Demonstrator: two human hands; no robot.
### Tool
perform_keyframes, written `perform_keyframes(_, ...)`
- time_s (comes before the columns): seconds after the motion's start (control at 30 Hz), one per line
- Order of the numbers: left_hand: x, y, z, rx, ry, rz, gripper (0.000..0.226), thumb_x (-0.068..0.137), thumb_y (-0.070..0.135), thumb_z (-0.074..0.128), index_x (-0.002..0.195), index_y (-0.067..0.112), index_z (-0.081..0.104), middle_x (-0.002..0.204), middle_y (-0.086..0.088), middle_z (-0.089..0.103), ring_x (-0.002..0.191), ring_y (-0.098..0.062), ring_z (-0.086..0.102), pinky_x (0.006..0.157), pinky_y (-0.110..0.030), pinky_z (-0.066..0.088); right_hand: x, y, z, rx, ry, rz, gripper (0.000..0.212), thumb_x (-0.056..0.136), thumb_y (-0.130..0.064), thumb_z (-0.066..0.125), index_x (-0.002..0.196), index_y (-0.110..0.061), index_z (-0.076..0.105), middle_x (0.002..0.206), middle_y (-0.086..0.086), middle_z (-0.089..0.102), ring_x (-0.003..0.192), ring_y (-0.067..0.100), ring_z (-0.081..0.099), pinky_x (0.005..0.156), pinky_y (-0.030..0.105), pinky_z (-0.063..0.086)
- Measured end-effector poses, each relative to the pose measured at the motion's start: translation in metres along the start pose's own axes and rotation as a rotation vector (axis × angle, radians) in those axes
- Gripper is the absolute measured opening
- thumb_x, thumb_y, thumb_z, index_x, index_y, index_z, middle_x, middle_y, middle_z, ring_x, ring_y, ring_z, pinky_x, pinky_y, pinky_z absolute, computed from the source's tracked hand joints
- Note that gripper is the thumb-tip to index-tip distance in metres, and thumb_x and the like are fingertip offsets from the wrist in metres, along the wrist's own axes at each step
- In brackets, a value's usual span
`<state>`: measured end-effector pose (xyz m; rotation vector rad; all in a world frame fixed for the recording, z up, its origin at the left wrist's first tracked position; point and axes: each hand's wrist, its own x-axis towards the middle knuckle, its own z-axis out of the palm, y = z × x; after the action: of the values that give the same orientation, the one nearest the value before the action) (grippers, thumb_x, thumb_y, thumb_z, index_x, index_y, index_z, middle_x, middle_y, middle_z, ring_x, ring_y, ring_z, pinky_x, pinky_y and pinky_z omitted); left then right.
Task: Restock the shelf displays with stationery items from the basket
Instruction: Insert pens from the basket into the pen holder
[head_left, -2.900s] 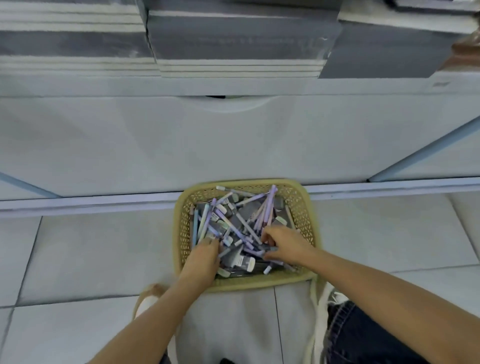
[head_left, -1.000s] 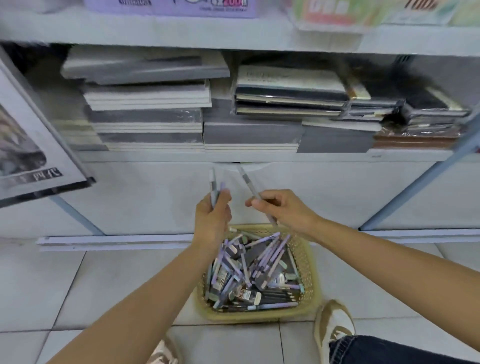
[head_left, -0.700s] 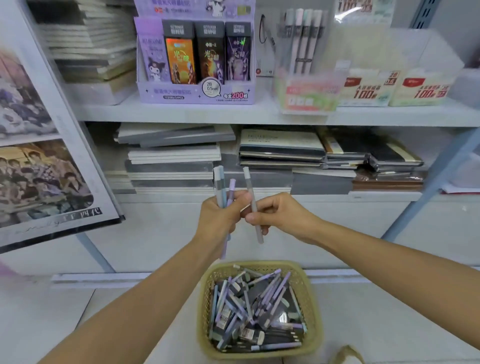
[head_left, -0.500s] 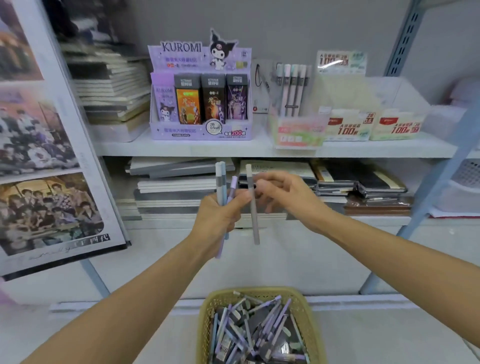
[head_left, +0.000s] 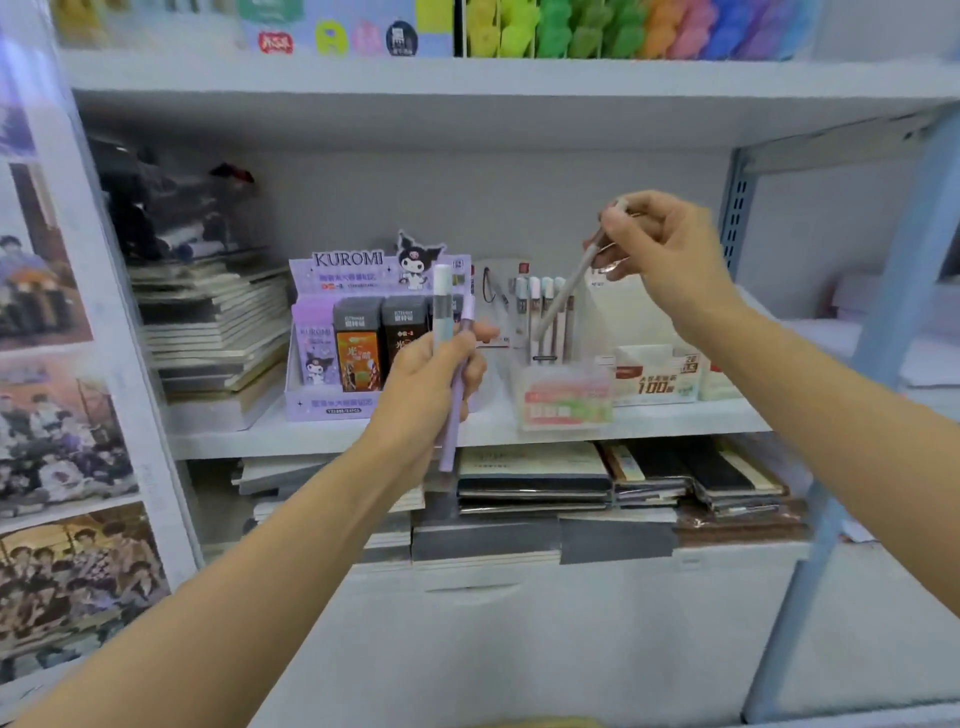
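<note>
Here the left hand (head_left: 431, 379) grips two pens (head_left: 442, 306) upright, just in front of the Kuromi display box (head_left: 332, 332). The right hand (head_left: 670, 249) pinches a tilted grey pen (head_left: 566, 291), its lower end over the clear pen holder (head_left: 566, 410) near the shelf (head_left: 332, 431) front edge.

A single wide-angle view from a camera worn on the person's head. It faces forward, roughly level, at a white metal shelving unit (head_left: 675, 423) near in front. Both bare forearms enter from the bottom edge: the left hand (head_left: 431, 374) sits at centre and the right hand (head_left: 670, 249) at 2 o'clock. A purple cardboard Kuromi display box (head_left: 337, 338) stands just left of centre. Printed group-photo posters (head_left: 62, 415) fill the 9 o'clock edge, and a pale blue metal upright (head_left: 883, 312) leans at 3 o'clock.
</note>
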<state>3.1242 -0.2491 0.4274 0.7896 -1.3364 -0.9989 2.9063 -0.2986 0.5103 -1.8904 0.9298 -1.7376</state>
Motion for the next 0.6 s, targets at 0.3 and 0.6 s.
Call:
perform_keyframes(0.3, 0.038, -0.002, 0.013, 0.034, -0.097, 0.041, 0.036, 0.09, 0.033, 0.057, 0.123, 0.02, 0.06, 0.067, 0.003, 0.067, 0.062, -0.009, 0.054, 0.055, -0.02, 0.047, 0.035, 0.07, -0.004, -0.421, -0.01, 0.043, 0.023, 0.095, -0.021, 0.06, 0.106, -0.002, 0.066, 0.089, 0.008, 0.075, 0.077, 0.011, 0.066, 0.078, 0.027, 0.052)
perform_keyframes(0.6, 0.056, -0.016, 0.016, 0.045, -0.092, 0.029, 0.028, 0.074, 0.04, 0.065, 0.091, 0.018, 0.064, 0.085, -0.004, 0.075, 0.054, -0.004, 0.053, 0.06, -0.023, 0.047, 0.055, 0.081, -0.005, -0.563, -0.183, -0.041, 0.007, 0.094, -0.026, 0.063, 0.092, -0.021, 0.067, 0.079, -0.006, 0.073, 0.075, -0.001, 0.066, 0.068, 0.015, 0.043)
